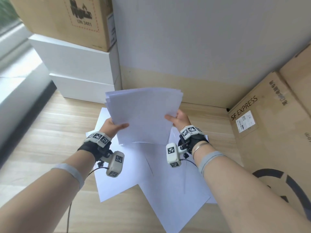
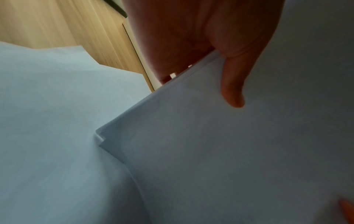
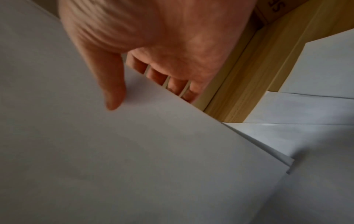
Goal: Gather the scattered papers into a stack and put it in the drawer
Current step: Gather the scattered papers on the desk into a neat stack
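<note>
A bundle of white papers (image 1: pixel 143 115) is held upright above the wooden desk, its lower edge close to the sheets below. My left hand (image 1: pixel 116 126) grips its left edge, thumb on the front, fingers behind. My right hand (image 1: pixel 176 119) grips the right edge the same way. The left wrist view shows the thumb (image 2: pixel 231 91) lying on the bundle (image 2: pixel 229 151), whose corner sheets are slightly uneven. The right wrist view shows the thumb (image 3: pixel 113 91) on the front sheet (image 3: pixel 134 151) and fingers (image 3: pixel 172 81) behind. Several loose sheets (image 1: pixel 151 174) lie overlapping on the desk below. No drawer is in view.
Two stacked white boxes (image 1: pixel 75 68) with a brown carton (image 1: pixel 67 19) on top stand at the back left. Cardboard cartons (image 1: pixel 269 118) marked SF EXPRESS fill the right side. A grey wall panel (image 1: pixel 202 39) closes the back. Bare wood desk (image 1: pixel 42 140) lies to the left.
</note>
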`<state>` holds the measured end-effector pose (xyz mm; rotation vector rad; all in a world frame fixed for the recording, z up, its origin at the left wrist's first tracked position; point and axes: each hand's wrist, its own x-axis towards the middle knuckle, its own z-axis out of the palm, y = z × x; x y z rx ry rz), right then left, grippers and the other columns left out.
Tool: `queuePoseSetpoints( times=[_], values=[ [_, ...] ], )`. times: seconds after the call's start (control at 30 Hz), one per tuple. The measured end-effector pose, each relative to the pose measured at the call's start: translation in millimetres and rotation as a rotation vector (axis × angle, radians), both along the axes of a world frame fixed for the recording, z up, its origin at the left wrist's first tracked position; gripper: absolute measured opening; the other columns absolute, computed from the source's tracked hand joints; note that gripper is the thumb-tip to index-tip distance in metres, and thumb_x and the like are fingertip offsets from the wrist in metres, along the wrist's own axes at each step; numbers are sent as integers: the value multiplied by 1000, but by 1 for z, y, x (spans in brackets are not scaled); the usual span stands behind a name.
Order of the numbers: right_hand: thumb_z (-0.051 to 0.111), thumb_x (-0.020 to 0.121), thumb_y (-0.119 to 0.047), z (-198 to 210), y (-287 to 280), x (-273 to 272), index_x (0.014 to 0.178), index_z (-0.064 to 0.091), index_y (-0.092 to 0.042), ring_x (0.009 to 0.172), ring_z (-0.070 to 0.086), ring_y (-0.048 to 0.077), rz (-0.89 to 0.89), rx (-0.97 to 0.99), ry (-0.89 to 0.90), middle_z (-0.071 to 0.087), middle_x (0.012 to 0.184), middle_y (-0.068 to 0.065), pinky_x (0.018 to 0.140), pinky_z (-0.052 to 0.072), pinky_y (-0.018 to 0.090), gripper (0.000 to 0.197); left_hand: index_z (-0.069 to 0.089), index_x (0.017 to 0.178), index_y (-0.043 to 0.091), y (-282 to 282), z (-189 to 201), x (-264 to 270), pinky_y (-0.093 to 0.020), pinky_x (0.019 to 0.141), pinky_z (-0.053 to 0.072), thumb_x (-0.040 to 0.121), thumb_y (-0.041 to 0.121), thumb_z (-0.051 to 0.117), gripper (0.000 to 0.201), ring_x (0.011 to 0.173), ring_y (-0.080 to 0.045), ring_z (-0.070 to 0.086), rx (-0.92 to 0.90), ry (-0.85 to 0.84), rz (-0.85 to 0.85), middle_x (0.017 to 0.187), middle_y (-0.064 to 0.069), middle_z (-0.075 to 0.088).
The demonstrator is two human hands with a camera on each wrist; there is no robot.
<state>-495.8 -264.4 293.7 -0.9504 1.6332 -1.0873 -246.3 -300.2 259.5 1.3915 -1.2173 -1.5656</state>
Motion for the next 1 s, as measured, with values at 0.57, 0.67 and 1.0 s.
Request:
queuePoseSetpoints(
  times=[0.57, 0.67, 1.0],
  values=[
    [81, 70, -24, -51, 6, 12, 119, 52, -6, 103, 59, 19, -88, 275, 86, 62, 109, 4, 98, 46, 35, 60, 63, 110, -6, 2, -28, -10, -33, 88, 43, 76, -1, 71, 35, 98, -27, 58, 8, -223, -6, 105, -10, 60],
    [78, 74, -20, -49, -2, 12, 106, 64, 1, 93, 64, 22, -104, 177, 140, 68, 104, 13, 85, 48, 30, 41, 61, 113, -8, -2, -26, -15, -27, 83, 38, 80, -5, 66, 34, 91, -22, 54, -8, -225, -7, 99, -9, 60],
    [75, 77, -29, -72, -14, 25, 119, 55, 3, 109, 59, 26, 208, 439, 250, 62, 119, 11, 97, 46, 32, 56, 59, 111, 4, 10, -61, 11, -35, 75, 51, 84, -2, 61, 27, 63, -21, 65, 333, -61, -9, 68, -3, 71]
  ],
)
